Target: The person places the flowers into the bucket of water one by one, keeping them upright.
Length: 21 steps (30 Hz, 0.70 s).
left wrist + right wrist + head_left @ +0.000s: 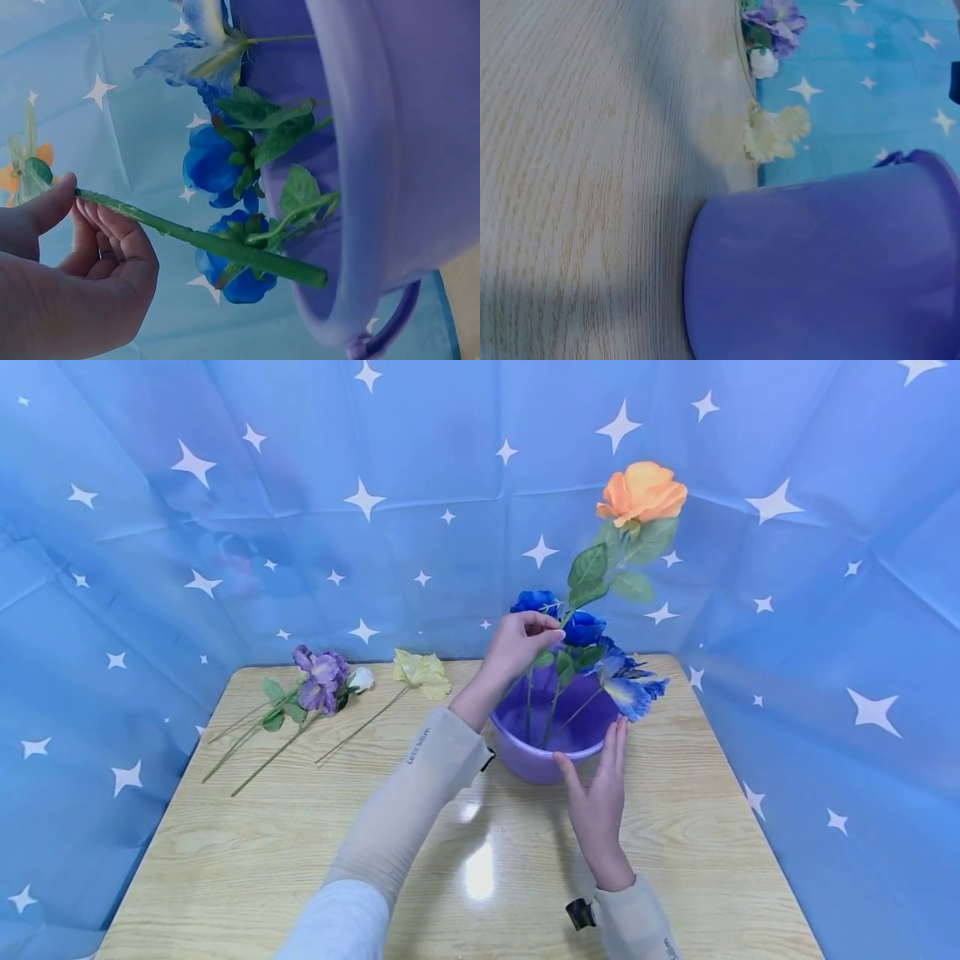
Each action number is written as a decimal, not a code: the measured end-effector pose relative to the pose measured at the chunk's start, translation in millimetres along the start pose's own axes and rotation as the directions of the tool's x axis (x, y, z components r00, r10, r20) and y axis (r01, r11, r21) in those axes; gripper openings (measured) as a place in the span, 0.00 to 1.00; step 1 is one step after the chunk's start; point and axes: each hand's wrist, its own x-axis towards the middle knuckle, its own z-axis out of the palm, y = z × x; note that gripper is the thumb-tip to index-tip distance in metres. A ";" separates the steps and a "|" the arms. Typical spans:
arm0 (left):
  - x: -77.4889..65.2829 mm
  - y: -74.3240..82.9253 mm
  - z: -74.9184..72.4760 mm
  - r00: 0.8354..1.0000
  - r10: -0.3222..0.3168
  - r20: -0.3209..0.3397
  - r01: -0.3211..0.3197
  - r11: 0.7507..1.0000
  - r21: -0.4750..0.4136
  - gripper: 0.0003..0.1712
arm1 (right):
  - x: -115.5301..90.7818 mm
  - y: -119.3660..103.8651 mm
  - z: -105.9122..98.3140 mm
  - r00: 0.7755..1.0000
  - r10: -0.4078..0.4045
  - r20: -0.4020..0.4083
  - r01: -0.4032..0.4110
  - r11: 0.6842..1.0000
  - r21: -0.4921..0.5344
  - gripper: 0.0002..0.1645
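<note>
My left hand (523,647) pinches the green stem of an orange rose (642,493) between thumb and fingertips. The rose leans up to the right, its leaves (588,572) below the bloom. In the left wrist view the cut end of its stem (300,271) overlaps the mouth of a purple bucket (525,764). Blue roses (583,628) and a blue iris-like flower (633,689) stand in the bucket, stems inside it. My right hand (600,797) rests on the bucket's near right side, its fingers straight and thumb at the rim. The right wrist view shows the bucket wall (817,277) but not the hand.
On the wooden table (300,860), left of the bucket, lie purple flowers (321,677), a white flower (362,679) and a pale yellow flower (422,672) with long stems. A blue star-patterned cloth (420,460) hangs behind and at the sides.
</note>
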 end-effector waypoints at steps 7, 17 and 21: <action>-0.6 -7.1 10.4 0.998 -0.002 -0.057 0.000 0.999 -0.042 0.09 | 0.4 0.6 0.2 1.000 -0.007 -0.001 0.007 1.000 -0.001 0.56; -9.7 -28.5 20.4 0.998 -0.047 -0.035 0.048 0.998 0.046 0.07 | 0.3 -0.8 -0.2 1.000 -0.011 0.003 0.011 1.000 -0.004 0.56; -13.6 -35.3 24.6 0.998 -0.055 -0.031 0.058 0.993 0.105 0.07 | 0.2 -1.0 -0.7 1.000 -0.004 0.008 0.004 1.000 -0.003 0.56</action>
